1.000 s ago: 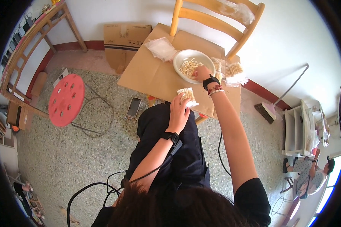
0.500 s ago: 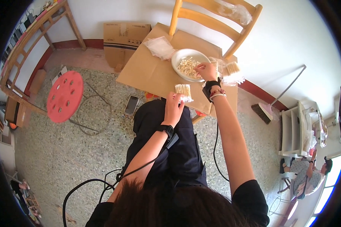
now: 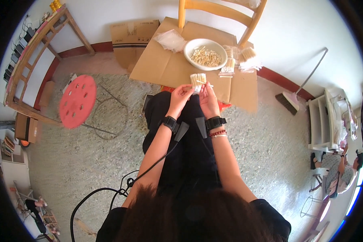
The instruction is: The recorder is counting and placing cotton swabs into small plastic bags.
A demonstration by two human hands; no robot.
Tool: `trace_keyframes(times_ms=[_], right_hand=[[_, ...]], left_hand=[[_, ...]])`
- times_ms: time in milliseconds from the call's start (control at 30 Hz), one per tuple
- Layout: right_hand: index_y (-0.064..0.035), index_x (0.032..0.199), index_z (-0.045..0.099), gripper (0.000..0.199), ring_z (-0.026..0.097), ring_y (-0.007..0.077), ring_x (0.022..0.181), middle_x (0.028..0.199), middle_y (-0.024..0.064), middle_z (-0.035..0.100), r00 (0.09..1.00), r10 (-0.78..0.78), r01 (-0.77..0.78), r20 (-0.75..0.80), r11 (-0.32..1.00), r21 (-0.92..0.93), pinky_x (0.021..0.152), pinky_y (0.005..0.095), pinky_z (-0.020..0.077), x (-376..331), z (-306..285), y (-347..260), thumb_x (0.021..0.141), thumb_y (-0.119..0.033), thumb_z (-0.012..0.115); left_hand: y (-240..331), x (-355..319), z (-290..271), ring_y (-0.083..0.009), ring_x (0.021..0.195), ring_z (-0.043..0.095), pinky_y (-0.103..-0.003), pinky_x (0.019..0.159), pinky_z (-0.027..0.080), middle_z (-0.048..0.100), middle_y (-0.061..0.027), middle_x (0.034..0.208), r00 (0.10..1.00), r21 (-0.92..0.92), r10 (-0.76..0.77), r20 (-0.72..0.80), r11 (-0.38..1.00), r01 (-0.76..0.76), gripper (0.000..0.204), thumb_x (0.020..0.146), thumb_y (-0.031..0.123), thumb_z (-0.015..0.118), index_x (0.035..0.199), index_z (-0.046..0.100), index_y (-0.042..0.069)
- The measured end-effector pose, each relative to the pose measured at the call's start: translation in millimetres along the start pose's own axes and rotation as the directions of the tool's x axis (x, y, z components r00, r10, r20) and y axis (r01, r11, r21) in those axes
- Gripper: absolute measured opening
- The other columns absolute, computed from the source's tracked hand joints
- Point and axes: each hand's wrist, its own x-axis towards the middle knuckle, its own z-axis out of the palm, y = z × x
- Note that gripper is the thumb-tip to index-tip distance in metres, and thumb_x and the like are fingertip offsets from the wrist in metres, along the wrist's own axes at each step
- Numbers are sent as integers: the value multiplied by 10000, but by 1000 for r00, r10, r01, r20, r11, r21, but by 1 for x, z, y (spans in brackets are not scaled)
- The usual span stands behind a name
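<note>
Close to my lap, my left hand (image 3: pixel 179 100) grips a small clear bag packed with upright cotton swabs (image 3: pixel 196 80). My right hand (image 3: pixel 208 103) is beside it, palm turned up, pinching a loose cotton swab (image 3: pixel 207 84) that lies slantwise at the bag's top. Beyond both hands a white bowl (image 3: pixel 188 61) rests on a cardboard sheet (image 3: pixel 157 68), with many loose swabs (image 3: pixel 206 57) inside. Right of the bowl lie bagged swabs (image 3: pixel 249 60) and a smaller bag of swabs (image 3: pixel 229 66). Flat clear bags (image 3: pixel 170 41) are piled to its left.
The cardboard covers the seat of a wooden chair (image 3: pixel 218 14). A red round stool (image 3: pixel 78 101) stands at left, near a wooden table (image 3: pixel 28 76) and a cardboard box (image 3: pixel 133 38). At right are a broom (image 3: pixel 287 103), a white shelf (image 3: pixel 320 125) and a seated person (image 3: pixel 336 173).
My right hand has come back from the bowl to the bag, bringing a swab. My left hand still holds the bag. The view has shifted slightly.
</note>
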Motion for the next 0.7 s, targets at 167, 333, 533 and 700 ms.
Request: trace_keyframes(times_ms=[167, 333, 533, 700], right_hand=[[-5, 1051, 540, 196, 563, 148, 943, 1003, 50, 572, 989, -134, 137, -56, 989, 62, 823, 252, 479, -24, 7, 5, 868, -75, 552], [25, 1060, 545, 222, 585, 122, 810, 919, 60, 599, 966, -257, 248, -3, 936, -248, 742, 239, 487, -32, 15, -1, 859, -66, 563], [17, 1030, 597, 203, 593, 103, 771, 894, 46, 606, 941, -338, 284, -4, 796, -534, 641, 203, 500, -45, 7, 1, 844, -63, 588], [-68, 1022, 655, 234, 567, 75, 755, 1102, 61, 542, 892, -379, 416, 246, 476, -775, 678, 195, 472, -41, -6, 8, 791, -40, 623]], left_hand=[[5, -11, -11, -61, 669, 497, -188, 603, 399, 564, -1, 781, 999, -47, 48, -8, 998, -49, 209, 828, 75, 604, 1019, 564, -1], [1, -13, -7, -60, 667, 515, -191, 602, 423, 569, -17, 790, 999, -4, 47, 26, 999, -47, 210, 820, 53, 607, 1017, 560, -3], [-17, -19, 16, -45, 675, 513, -172, 602, 429, 535, -7, 812, 988, 130, 156, 0, 979, -155, 283, 793, 2, 627, 1061, 538, 10], [-24, -18, 18, -36, 700, 528, -168, 596, 437, 549, -16, 813, 975, 121, 222, 25, 967, -224, 267, 798, -7, 620, 1052, 539, 12]])
